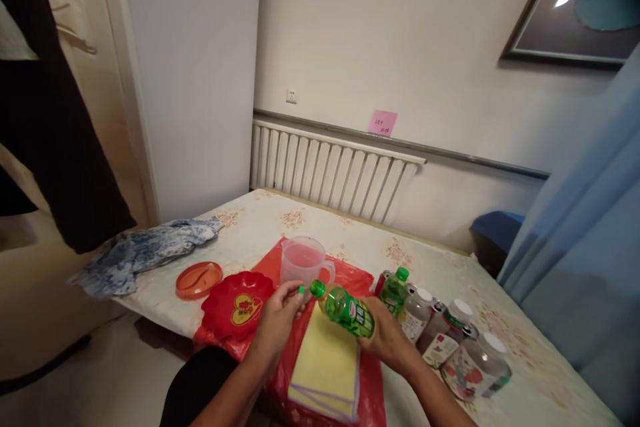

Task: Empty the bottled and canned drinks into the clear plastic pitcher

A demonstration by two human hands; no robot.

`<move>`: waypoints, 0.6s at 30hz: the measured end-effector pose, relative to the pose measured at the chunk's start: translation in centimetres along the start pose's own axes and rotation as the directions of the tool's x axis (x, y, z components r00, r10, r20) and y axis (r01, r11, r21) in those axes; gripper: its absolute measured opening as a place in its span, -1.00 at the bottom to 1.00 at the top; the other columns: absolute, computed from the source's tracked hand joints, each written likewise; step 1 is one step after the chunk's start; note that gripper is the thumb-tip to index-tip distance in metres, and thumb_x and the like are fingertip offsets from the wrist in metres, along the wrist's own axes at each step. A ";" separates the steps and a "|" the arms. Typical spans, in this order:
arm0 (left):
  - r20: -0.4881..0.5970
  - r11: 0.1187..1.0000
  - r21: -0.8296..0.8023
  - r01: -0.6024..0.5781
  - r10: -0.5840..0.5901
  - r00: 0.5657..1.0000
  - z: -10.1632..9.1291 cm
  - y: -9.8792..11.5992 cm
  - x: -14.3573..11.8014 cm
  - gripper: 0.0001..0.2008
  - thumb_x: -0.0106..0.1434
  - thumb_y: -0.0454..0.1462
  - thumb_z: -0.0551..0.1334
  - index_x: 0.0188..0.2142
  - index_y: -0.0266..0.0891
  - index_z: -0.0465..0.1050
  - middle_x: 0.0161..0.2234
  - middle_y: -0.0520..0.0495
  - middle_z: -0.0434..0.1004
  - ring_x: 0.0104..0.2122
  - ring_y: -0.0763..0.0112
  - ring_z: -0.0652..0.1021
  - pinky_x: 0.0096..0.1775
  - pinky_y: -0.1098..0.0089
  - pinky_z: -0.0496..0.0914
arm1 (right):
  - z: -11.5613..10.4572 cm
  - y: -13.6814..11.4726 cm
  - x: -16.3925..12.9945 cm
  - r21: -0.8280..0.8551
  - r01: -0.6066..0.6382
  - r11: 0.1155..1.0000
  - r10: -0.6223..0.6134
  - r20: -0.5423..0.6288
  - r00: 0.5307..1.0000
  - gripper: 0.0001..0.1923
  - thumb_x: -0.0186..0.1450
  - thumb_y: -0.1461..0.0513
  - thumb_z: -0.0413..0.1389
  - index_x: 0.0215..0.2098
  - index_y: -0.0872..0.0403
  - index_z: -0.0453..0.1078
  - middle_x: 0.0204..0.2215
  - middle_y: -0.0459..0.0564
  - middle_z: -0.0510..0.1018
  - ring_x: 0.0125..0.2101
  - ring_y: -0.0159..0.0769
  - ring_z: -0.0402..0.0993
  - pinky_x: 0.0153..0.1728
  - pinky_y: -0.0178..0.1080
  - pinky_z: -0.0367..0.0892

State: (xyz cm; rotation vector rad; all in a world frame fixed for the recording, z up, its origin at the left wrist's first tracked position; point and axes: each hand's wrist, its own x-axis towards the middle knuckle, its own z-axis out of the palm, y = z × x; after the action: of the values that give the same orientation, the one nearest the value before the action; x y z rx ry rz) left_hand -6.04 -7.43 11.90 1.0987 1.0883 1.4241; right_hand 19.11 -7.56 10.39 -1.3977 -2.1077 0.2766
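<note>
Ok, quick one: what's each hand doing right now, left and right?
Left hand: fingers pinched at the green cap of the bottle.
Right hand: closed around the body of the green bottle, held tilted over the yellow cloths.

Pitcher (301, 261) and bottles (440, 330) flanking gap

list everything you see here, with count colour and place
green plastic soda bottle: 1, green, tilted over the yellow cloths
clear plastic measuring jug: 1, pink-tinted, on the red plastic sheet
red plastic sheet: 1, red, near table edge
folded yellow cloths: a stack, yellow, on the sheet
red heart dish: 1, red, left of the cloths
orange round lid: 1, orange, left of the dish
blue patterned cloth: 1, blue-white, table's left corner
other bottles and cans: several, mixed, right of the sheet
pink sticky note: 1, pink, wall
white radiator: 1, white, behind table
left hand: fingers at the cap
right hand: grip on the bottle's body
</note>
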 end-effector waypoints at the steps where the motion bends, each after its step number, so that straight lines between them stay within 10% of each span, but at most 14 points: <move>1: 0.026 1.000 0.023 -0.012 0.011 1.000 0.2 0.0 0.0 -0.54 0.05 -0.06 0.32 -0.12 -0.29 0.49 -0.37 -0.05 0.56 -0.37 0.31 0.52 -0.27 0.35 0.38 | 0.3 0.1 -0.8 0.019 -0.008 1.000 0.008 -0.002 1.000 -0.57 0.00 0.35 0.14 -0.12 0.07 0.41 -0.22 0.02 0.50 -0.18 -0.11 0.43 -0.13 -0.16 0.32; 18: 0.324 0.877 0.363 -0.314 0.198 0.925 1.3 2.0 -0.8 -0.73 0.18 -0.25 0.17 -0.15 -0.21 0.53 -0.18 -0.11 0.57 -0.14 0.19 0.52 -0.06 0.27 0.36 | 0.7 0.0 -4.3 0.117 -0.050 0.992 0.051 -0.005 0.999 -0.51 -0.02 0.36 0.17 -0.08 0.07 0.43 -0.19 0.04 0.51 -0.15 -0.10 0.41 -0.10 -0.15 0.32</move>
State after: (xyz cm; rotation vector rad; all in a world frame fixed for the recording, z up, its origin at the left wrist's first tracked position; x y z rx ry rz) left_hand -5.00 -8.37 14.06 1.7498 1.0886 1.2157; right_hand 19.93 -11.32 8.32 -1.3820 -2.0183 0.4077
